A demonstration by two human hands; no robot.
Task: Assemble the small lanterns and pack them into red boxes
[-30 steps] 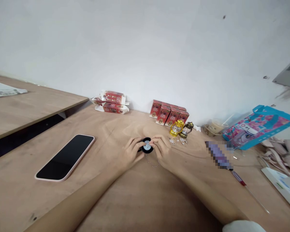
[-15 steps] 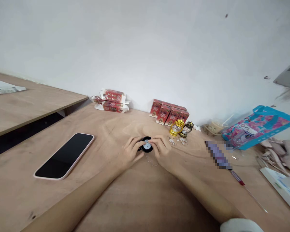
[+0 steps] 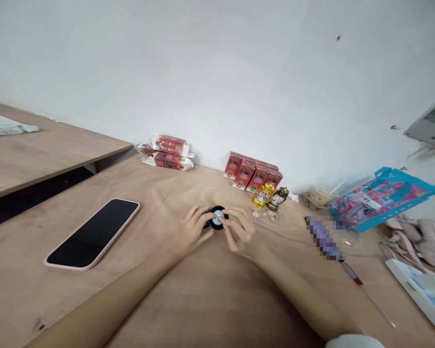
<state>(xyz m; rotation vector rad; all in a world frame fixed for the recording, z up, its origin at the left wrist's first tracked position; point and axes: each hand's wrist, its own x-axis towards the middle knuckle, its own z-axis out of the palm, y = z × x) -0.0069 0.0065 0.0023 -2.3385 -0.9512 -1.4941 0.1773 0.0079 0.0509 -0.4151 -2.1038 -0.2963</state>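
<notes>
Near the middle of the table I hold a small round black part with a pale bluish disc (image 3: 216, 221) set inside it. My left hand (image 3: 195, 228) is closed around its left side, with a fingertip reaching onto the disc. The fingers of my right hand (image 3: 241, 231) are closed at its right edge, and their tips touch the disc; whether a tiny thing is pinched there I cannot tell. A thin wire or chain (image 3: 223, 247) lies just below the part. Beyond my right hand stand a gold miniature lantern (image 3: 263, 196) and a dark bronze lantern (image 3: 277, 199), with small flat pieces (image 3: 264, 215) before them.
A phone (image 3: 94, 234) lies at left. Red boxes (image 3: 252, 173) stand by the wall, and opened cartons (image 3: 170, 152) lie left of them. To the right are a screwdriver (image 3: 358, 280), a cup (image 3: 321, 197), a blue floral bag (image 3: 380, 200) and a white box (image 3: 418, 295).
My right fingers have moved slightly left and lower over the disc. The left hand keeps its hold, and the whole view has shifted a little.
</notes>
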